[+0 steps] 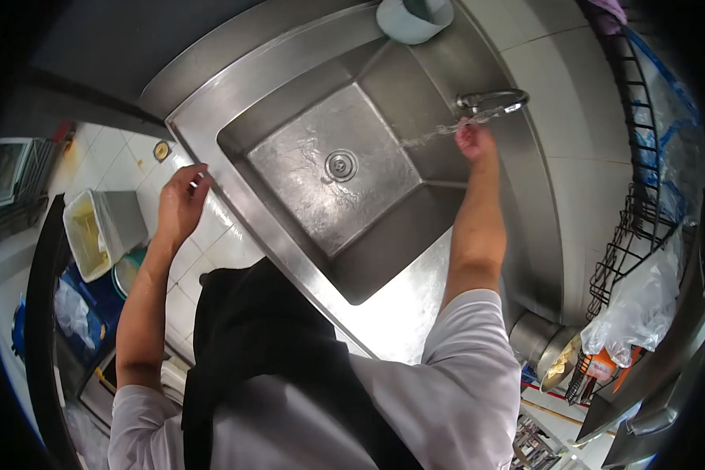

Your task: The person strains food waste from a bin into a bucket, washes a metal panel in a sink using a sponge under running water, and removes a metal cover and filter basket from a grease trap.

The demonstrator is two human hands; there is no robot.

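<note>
Water runs from the curved metal faucet [493, 100] at the right wall of the steel sink [290, 235]. My right hand [475, 141] is right beside the faucet, touching the stream. The splashing water blurs its fingers, so I cannot make out how they are bent. A round drain [341, 165] sits in the wet basin floor, where a thin sheet of water spreads. My left hand [184, 200] is at the sink's outer front edge, wet, with loosely bent fingers apart from the thumb and nothing seen between them.
A white round container [415, 22] stands on the sink's far corner. A lined grey bin [125, 223] is on the tiled floor at left. To the right are a black wire rack [642, 117], clear plastic bags [634, 309] and metal pots [534, 337].
</note>
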